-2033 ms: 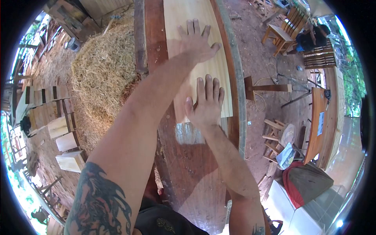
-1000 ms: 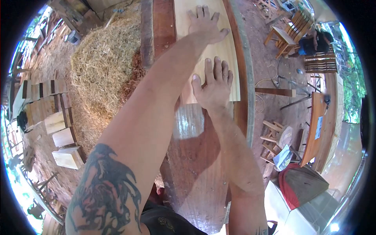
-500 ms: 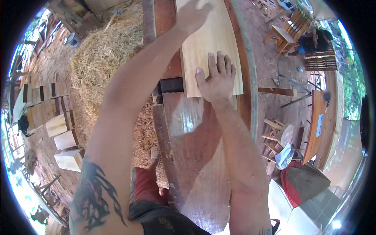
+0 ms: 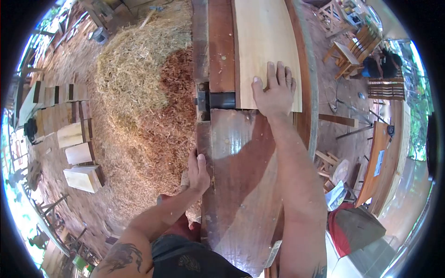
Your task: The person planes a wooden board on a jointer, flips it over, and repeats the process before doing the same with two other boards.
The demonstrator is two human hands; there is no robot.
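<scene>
A pale, smooth board (image 4: 264, 41) lies lengthwise on the long reddish-brown machine bed (image 4: 236, 185). My right hand (image 4: 274, 95) rests flat on the near end of the board, its fingers spread and pointing away from me. Beside the left edge of the bed is my left hand (image 4: 198, 172), low and close to the side, fingers extended, nothing seen in it. A dark roller-like gap (image 4: 223, 100) crosses the bed just left of the board's near end.
Wood shavings (image 4: 139, 92) are heaped left of the bed. Stacked wood blocks (image 4: 82, 179) sit on the far-left ground. At the right are a wooden chair (image 4: 343, 58), an orange-brown tabletop (image 4: 372, 162) and a red-and-grey bag (image 4: 354, 229). A person (image 4: 387, 62) is at the upper right.
My left hand has come back from the board's far part to the bed's left side. My right hand stays on the board's near end. The whole view has shifted slightly.
</scene>
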